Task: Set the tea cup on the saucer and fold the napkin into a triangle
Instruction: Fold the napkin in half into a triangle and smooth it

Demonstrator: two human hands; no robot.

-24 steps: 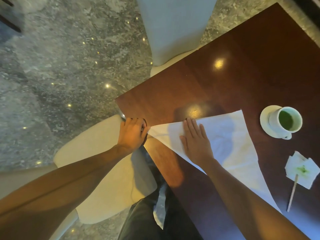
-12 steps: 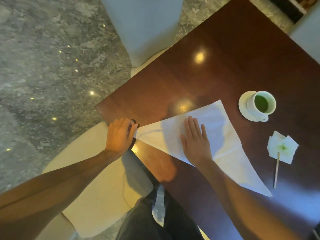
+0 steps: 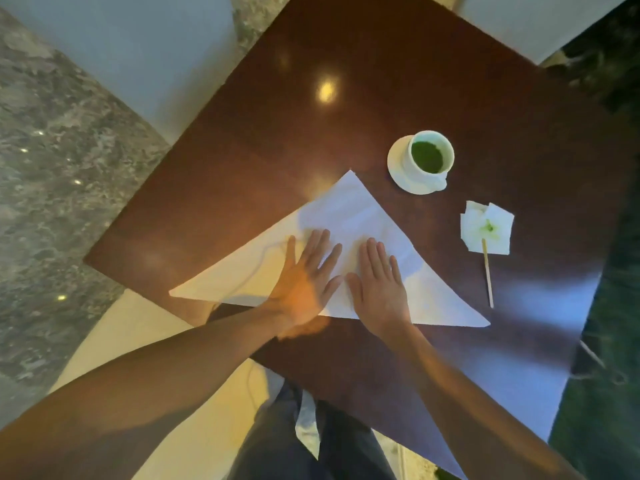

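I see the napkin [image 3: 349, 233] lying flat on the table [image 3: 242, 150] as a wide triangle, its left tip near the table's left edge, its long side toward me and its peak pointing at the saucer [image 3: 398, 171]. My left hand [image 3: 304, 271] lies on it with fingers spread and straight, pressing the left half; my right hand [image 3: 379, 282] lies just beside it, fingers straight and close together, flat on the middle. Neither grips anything. I judge the napkin light, soft and quick to slide on this glossy wood, so flat palms suit it, and any lifting is best done by pinching a corner. To the right the cup [image 3: 429, 157], with green tea in it, sits on the saucer, near the peak but apart from it; I reckon it fragile and spillable, best taken by its handle. Further right lie a stained tissue [image 3: 485, 230] and a stick [image 3: 487, 271]. Half a second ago my left hand was at the left tip by the table edge; now it is on the napkin beside the right.
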